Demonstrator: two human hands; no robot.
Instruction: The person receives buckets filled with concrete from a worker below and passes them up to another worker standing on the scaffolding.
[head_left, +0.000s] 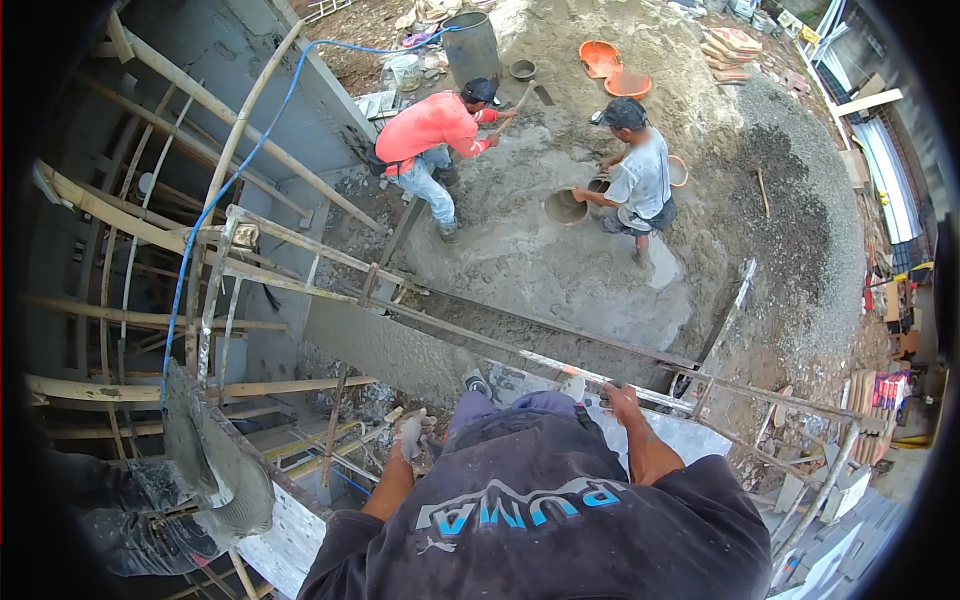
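Observation:
I look down from a scaffold over my dark printed shirt. My left hand [410,434] is grey with cement and closed around a short pale handle [392,414]; what the handle belongs to is hidden. My right hand [620,399] grips the metal scaffold rail [540,362] that runs across in front of me. Beyond the rail, far below, lies a wide patch of wet cement mix [540,250] on the ground.
Below, a person in a red shirt [432,128] works the mix with a long-handled tool. A person in a grey shirt [640,178] holds a round pan [565,207]. Cement-caked boots [205,490] stand at my left. A blue hose [215,200], wooden poles, a barrel [472,45] and gravel [800,230] surround the area.

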